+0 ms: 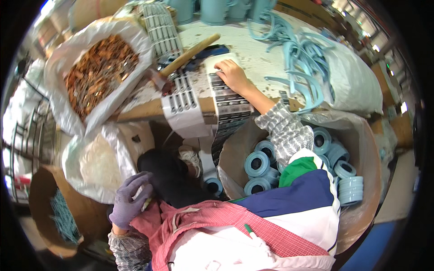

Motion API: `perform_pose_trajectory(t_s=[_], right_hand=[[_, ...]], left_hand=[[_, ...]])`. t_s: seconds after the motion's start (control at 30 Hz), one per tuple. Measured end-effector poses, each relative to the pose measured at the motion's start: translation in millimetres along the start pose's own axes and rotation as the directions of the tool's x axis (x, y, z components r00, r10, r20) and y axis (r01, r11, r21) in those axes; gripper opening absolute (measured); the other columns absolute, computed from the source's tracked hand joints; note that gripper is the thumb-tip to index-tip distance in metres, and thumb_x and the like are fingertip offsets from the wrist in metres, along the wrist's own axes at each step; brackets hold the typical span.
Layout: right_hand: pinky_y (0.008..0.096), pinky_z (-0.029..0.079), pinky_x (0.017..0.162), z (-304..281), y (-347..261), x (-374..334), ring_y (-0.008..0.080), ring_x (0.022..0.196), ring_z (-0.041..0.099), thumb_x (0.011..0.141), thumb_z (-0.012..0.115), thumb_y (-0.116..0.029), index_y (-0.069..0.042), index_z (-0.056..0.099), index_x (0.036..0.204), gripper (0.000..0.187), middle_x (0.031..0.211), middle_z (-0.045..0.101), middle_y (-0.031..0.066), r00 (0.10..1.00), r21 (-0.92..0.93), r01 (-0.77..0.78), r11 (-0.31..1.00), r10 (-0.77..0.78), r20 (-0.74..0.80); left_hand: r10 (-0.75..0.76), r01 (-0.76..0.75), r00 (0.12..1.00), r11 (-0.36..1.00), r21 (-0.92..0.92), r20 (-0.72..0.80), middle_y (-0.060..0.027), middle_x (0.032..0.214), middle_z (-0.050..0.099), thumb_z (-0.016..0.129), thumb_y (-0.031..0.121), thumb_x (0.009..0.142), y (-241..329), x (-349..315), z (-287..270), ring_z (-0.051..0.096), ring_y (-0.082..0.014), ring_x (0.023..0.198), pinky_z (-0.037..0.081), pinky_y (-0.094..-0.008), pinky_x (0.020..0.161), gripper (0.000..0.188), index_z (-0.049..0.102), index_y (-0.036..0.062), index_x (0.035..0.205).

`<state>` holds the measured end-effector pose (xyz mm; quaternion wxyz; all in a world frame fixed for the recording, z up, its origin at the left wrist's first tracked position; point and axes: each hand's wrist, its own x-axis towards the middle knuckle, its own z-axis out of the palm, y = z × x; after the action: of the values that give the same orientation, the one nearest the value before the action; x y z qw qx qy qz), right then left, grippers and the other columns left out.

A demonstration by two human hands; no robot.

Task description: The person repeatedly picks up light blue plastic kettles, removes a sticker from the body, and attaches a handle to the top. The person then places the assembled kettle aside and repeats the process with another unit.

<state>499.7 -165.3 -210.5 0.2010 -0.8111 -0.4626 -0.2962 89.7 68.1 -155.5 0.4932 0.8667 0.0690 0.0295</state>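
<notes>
My right hand (233,77) is bare and reaches over the worktable. Its bent fingers are on the pale upper part of a strip of dark printed labels (233,108), which hangs down over the table's front edge. My left hand (130,198), in a purple glove, is low beside my dark-trousered knee. Its fingers are curled, and a small pale bit shows under them, too little to name. Left of the label strip, a sheet of stickers with long ring-ended shapes (182,95) also drapes over the edge. A wooden-handled hammer (190,55) lies across its upper part.
A lined sack of rusty metal pieces (101,72) stands on the table's left. Pale blue straps (296,58) spill from a white sack (352,77) at right. Below, a large lined box (366,140) holds blue ringed parts (257,163). Blue cylinders (213,11) stand behind.
</notes>
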Motion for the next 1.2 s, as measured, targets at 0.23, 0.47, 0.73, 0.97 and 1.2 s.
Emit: perform_pose_trajectory(t_s=[0.23,0.47,0.73,0.97,1.2], right_hand=[[0.0375,0.042,0.06,20.1,44.3,-29.6,0.0242,0.069,0.051,0.087,0.047,-0.011,-0.005,0.055,0.085,0.01,0.076,0.053,0.0112,0.983,0.012,0.055,0.998,-0.056,0.172],[0.0402,0.043,0.081,-19.7,100.3,-13.1,0.0311,0.093,0.055,0.091,0.049,-0.019,-0.002,0.058,0.104,0.023,0.102,0.059,0.0151,0.912,-0.24,0.06,0.969,0.045,0.407],[0.0346,0.046,0.081,-19.8,-56.1,-12.0,0.0249,0.092,0.056,0.09,0.057,-0.022,0.0,0.057,0.107,0.028,0.1,0.058,0.0135,0.988,0.056,0.084,0.995,-0.09,0.124],[0.0243,0.042,0.083,-4.3,-250.2,-22.6,0.0134,0.093,0.053,0.09,0.051,-0.003,-0.002,0.055,0.103,0.013,0.098,0.056,0.0048,0.934,0.549,-0.013,0.835,-0.186,0.305],[0.0232,0.042,0.081,-19.1,-396.2,-25.6,0.0116,0.089,0.053,0.086,0.052,0.006,-0.002,0.056,0.105,0.022,0.096,0.055,0.0044,0.847,0.842,0.046,0.537,-0.468,0.253]], left_hand=[[-0.275,0.348,0.583,0.935,-0.071,-0.764,-0.0138,0.106,0.062,0.058,0.009,0.086,-115.7,-182.8,17.8,0.06,-0.0229,0.099,0.045,-0.0297,0.086,0.024,0.061,0.0014,0.108],[-0.533,0.421,-0.482,0.555,-0.717,-0.695,-0.0082,0.104,0.064,0.06,0.02,0.086,-245.6,-453.2,227.5,0.061,-0.0199,0.094,0.046,-0.0298,0.084,0.025,0.062,0.0025,0.104],[-0.878,0.918,-0.245,-0.073,-0.39,-0.411,-0.0093,0.143,0.03,0.067,0.025,0.076,-241.2,-536.8,284.5,0.053,-0.0314,0.111,0.045,-0.0434,0.089,0.074,0.027,0.0252,0.139],[-0.894,0.961,-0.242,-0.273,0.03,-0.377,-0.0045,0.1,0.063,0.069,0.035,0.071,-231.9,-565.0,202.8,0.056,-0.0216,0.103,0.043,-0.0372,0.08,0.029,0.066,0.0163,0.093],[-0.099,0.962,0.252,0.133,0.238,-0.963,-0.0025,0.061,0.056,0.066,0.03,0.078,-55.8,-418.6,33.2,0.053,-0.022,0.047,0.04,-0.0324,0.05,0.026,0.055,0.0125,0.062]])
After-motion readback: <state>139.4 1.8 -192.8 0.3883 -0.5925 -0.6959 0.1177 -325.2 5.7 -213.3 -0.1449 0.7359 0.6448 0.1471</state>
